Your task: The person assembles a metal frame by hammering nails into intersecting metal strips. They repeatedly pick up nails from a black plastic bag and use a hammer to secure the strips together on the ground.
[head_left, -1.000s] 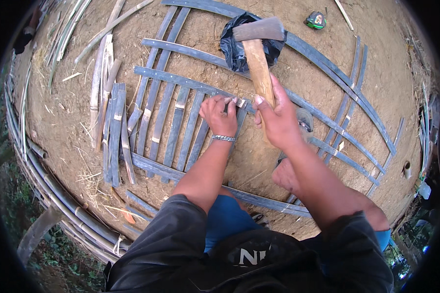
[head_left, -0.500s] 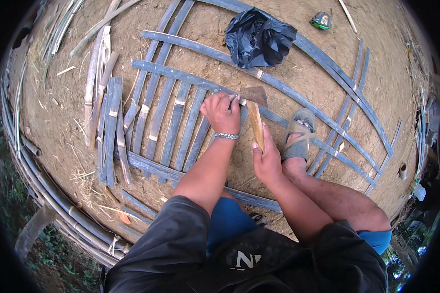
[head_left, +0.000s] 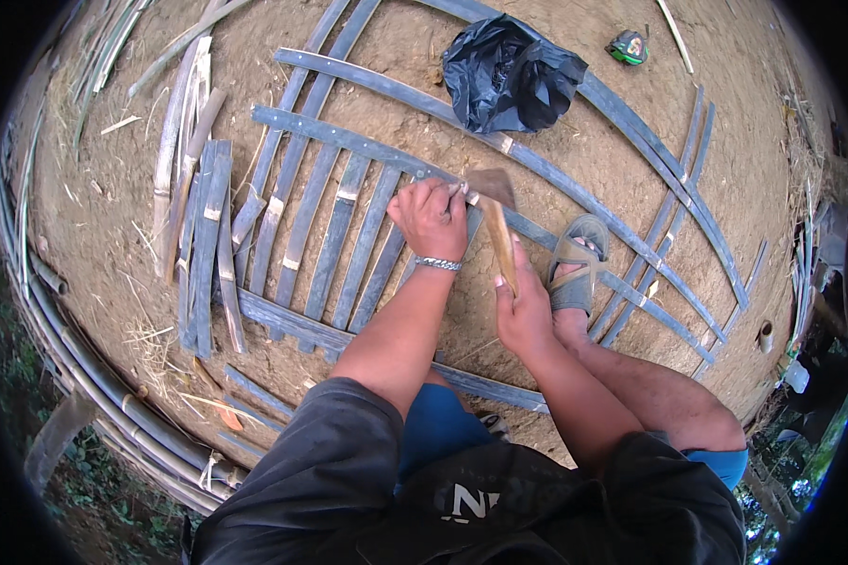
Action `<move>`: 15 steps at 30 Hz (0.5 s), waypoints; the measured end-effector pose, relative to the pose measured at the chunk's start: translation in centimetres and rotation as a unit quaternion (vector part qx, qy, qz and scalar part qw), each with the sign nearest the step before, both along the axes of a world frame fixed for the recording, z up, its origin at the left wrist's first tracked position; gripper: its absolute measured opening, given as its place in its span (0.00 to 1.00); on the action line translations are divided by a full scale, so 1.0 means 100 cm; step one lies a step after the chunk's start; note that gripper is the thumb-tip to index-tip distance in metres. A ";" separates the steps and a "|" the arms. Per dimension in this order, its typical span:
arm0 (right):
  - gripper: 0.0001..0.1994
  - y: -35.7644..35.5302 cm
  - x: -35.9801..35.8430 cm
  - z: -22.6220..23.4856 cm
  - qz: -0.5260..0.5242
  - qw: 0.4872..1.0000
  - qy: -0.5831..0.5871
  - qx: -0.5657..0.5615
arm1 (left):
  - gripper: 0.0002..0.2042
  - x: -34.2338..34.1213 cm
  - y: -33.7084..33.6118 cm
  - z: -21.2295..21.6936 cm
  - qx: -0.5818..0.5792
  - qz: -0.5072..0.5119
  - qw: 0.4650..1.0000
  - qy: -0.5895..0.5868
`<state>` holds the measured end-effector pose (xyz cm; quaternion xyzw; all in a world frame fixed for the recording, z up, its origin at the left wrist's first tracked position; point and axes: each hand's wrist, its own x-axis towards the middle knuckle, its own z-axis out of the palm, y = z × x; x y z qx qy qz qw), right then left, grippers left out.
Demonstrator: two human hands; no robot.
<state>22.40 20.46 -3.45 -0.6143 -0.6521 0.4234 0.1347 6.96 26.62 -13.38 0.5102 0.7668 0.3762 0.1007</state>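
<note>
My right hand (head_left: 524,314) grips the wooden handle of a hatchet (head_left: 497,235), whose broad, rusty-brown head lies over a long bamboo strip (head_left: 367,148). Just left of that head, my left hand (head_left: 430,218) is closed in a pinch on the same strip. Whatever its fingertips hold is too small to make out. Beneath the long strip run several narrower bamboo slats (head_left: 336,247), side by side, forming a frame. Their near ends meet another crosswise strip (head_left: 287,320). My sandalled foot (head_left: 578,264) rests on the long strip to the right of the hatchet.
A black plastic bag (head_left: 511,80) sits on the frame's far strips. Beyond it on the soil is a tape measure (head_left: 627,47). Loose slats (head_left: 204,250) are piled at the left. Thick bamboo poles (head_left: 122,400) edge the ground at the lower left.
The hatchet handle and my right hand have shifted slightly right and nearer. My left hand keeps its pinch at the same spot on the strip. The whole view has turned slightly.
</note>
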 end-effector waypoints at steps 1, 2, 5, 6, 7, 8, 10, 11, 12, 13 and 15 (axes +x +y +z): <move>0.32 0.001 0.000 0.002 0.003 0.999 0.002 0.048 | 0.05 0.000 0.000 0.000 0.003 0.000 1.000 -0.001; 0.32 0.002 -0.001 0.003 0.006 0.995 0.004 0.096 | 0.05 0.000 0.001 -0.001 0.006 0.000 1.000 -0.003; 0.32 0.004 0.003 0.001 0.029 0.996 -0.005 0.087 | 0.06 0.000 0.001 -0.003 0.022 -0.003 1.000 -0.002; 0.32 0.005 0.005 0.000 0.039 0.997 -0.010 0.059 | 0.06 0.000 0.002 -0.003 0.029 -0.004 1.000 -0.001; 0.32 0.006 0.005 0.000 0.035 0.999 -0.023 0.024 | 0.06 0.000 0.002 -0.004 0.024 -0.005 1.000 0.001; 0.32 0.007 0.005 0.001 0.032 0.999 -0.034 -0.011 | 0.07 -0.001 0.002 -0.004 0.019 -0.005 1.000 0.003; 0.32 0.011 0.004 0.004 0.027 0.999 -0.039 -0.005 | 0.07 -0.001 0.003 -0.004 0.012 -0.004 1.000 0.004; 0.32 0.012 0.003 0.007 0.023 0.999 -0.033 0.033 | 0.07 -0.001 0.003 -0.005 0.008 -0.004 1.000 0.002; 0.32 0.012 0.003 0.008 0.019 0.997 -0.026 0.070 | 0.07 -0.001 0.002 -0.005 0.004 -0.004 1.000 0.000; 0.32 0.009 0.002 0.007 0.021 0.995 -0.016 0.099 | 0.07 -0.001 0.000 -0.005 0.006 -0.005 1.000 0.001; 0.33 0.009 0.000 0.005 0.026 0.987 0.002 0.161 | 0.07 0.000 0.001 -0.005 0.015 -0.006 1.000 0.001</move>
